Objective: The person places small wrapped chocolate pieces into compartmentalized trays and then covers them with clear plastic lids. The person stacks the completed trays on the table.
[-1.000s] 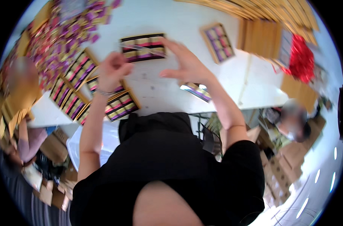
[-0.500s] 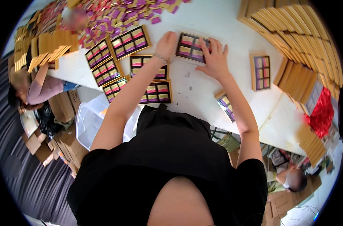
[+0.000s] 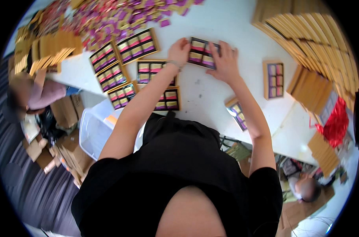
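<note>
A shallow, dark-trimmed box (image 3: 201, 50) lies on the white worktop (image 3: 230, 23), between the person's two hands and slightly tilted to the view; its compartments hold pink, purple and gold pieces; the left hand (image 3: 179, 52) is at the box's left end, its fingers partly bent, though whether they close on the edge I cannot tell; the right hand (image 3: 226, 63) is spread open over the right end, fingers apart and thumb out at the near edge, touching the box from above rather than closing round it.

Nearer the body, to the left, a cluster of similar filled boxes (image 3: 136, 46) lies close together, partly covered by the left forearm; beyond them spreads a loose heap of gold, purple and red pieces (image 3: 138, 15); right of the right hand, well apart from it, one filled box (image 3: 274, 79) lies alone, and a smaller-looking box (image 3: 238, 114) shows beside the right forearm; long rows of tan boxes (image 3: 313, 35) stand at the upper right, with red shiny material (image 3: 335, 122) below them; a clear plastic bin (image 3: 93, 128) sits below the worktop's edge at left.
</note>
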Available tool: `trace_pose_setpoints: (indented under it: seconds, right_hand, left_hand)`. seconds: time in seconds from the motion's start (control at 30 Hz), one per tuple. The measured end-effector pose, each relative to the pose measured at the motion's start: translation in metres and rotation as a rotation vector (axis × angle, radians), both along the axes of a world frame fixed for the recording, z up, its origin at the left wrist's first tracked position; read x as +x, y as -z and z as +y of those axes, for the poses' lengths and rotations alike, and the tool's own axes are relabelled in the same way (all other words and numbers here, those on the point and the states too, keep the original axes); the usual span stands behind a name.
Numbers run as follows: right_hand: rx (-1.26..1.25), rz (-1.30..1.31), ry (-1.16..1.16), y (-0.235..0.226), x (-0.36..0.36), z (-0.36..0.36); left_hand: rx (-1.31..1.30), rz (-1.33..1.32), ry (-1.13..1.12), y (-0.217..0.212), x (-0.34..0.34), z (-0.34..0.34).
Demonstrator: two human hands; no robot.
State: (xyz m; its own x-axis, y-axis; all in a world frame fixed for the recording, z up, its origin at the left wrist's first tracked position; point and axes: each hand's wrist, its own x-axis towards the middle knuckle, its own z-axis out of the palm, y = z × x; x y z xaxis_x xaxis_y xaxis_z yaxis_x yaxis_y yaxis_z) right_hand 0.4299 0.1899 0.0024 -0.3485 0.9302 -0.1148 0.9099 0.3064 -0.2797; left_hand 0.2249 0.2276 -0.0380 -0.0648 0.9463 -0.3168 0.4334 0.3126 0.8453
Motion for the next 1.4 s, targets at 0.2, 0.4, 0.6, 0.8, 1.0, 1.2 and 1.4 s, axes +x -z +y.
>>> trace_pose_setpoints:
  seconds: [0.2,0.4,0.6,0.8,1.0,1.2,1.4]
  right_hand:
    - [0.075,-0.024,0.010,0.009,-0.001,-0.001]
    - [0.085,0.038,0.102,0.015,-0.007,0.004]
    - [0.087,-0.057,0.378,0.006,-0.009,-0.026]
    - [0.141,-0.132,0.521,0.012,-0.001,-0.034]
    - [0.070,-0.209,0.524,0.006,0.003,-0.039]
    - [0.532,0.159,0.168,-0.062,-0.028,-0.029]
    - [0.557,-0.010,-0.405,-0.094,-0.061,-0.036]
  left_hand:
    - [-0.070,-0.080,-0.070,0.016,-0.006,0.002]
    - [-0.014,0.053,0.088,0.019,-0.012,0.026]
    - [-0.120,-0.658,-0.501,-0.025,-0.062,0.138]
    - [-0.297,-0.751,-0.710,-0.029,-0.063,0.263]
    - [-0.118,-0.566,-0.649,-0.046,-0.052,0.227]
    - [-0.449,-0.603,-0.197,-0.112,-0.133,0.087]
    - [-1.092,-0.873,-0.137,-0.146,-0.137,-0.030]
